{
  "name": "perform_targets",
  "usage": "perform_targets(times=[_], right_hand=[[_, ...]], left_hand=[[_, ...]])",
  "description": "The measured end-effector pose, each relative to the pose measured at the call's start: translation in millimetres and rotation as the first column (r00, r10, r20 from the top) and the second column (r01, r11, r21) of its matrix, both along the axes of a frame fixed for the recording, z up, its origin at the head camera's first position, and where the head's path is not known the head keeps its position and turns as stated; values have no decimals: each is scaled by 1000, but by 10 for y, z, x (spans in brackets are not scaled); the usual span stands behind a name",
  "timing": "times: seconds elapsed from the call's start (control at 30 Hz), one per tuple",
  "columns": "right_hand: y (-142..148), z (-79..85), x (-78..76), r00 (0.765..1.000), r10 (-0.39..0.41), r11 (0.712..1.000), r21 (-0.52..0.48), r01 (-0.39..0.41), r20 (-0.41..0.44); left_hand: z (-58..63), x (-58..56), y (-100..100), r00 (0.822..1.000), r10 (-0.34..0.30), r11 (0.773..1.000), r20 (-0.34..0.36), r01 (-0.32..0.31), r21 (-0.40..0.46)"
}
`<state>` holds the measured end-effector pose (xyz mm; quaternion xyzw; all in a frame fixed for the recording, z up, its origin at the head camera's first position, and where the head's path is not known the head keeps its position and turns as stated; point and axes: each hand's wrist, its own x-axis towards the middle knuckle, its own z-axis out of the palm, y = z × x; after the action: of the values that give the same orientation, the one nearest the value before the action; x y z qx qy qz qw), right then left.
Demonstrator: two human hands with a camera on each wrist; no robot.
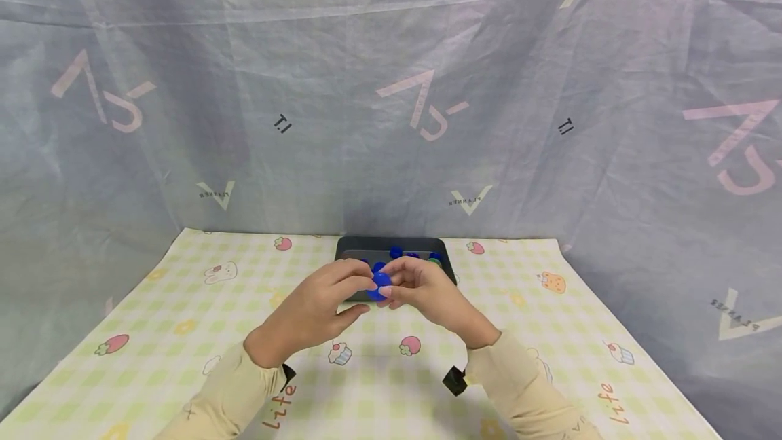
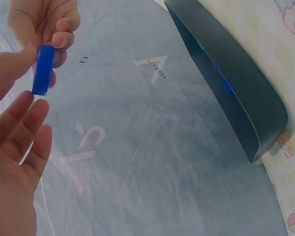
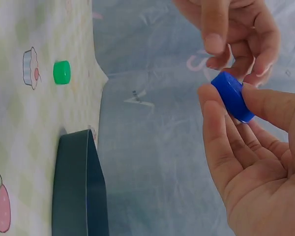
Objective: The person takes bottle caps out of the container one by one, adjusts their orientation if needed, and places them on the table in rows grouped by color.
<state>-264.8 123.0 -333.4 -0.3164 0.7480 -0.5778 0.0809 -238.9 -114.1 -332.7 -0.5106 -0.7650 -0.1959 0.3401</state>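
Observation:
A blue bottle cap (image 3: 232, 96) is pinched between the thumb and index finger of my right hand (image 1: 427, 290), in front of the tray. Its ridged side faces the left wrist view. My left hand (image 1: 318, 301) is at the cap's left side. The left index fingertip meets the cap in the head view, while the left thumb stands apart below it. Behind both hands, the dark grey tray (image 1: 345, 244) holds several blue caps (image 1: 396, 252) and a bit of green; the hands hide part of it.
On the checked tablecloth (image 1: 201, 331), a green cap (image 3: 62, 73) lies beside the tray, visible in the right wrist view. A grey printed curtain (image 1: 342, 175) hangs behind and around the table.

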Motion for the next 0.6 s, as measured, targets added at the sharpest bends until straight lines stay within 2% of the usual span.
perform_targets(times=[0.37,0.6], right_hand=[[-71,-3,61,998,45,999,9,-46,33],[-76,-24,57,998,48,999,18,-49,41]], left_hand=[[-44,1,60,998,-3,1000,-62,3,1],[-75,-30,98,991,-9,1000,-135,9,2]])
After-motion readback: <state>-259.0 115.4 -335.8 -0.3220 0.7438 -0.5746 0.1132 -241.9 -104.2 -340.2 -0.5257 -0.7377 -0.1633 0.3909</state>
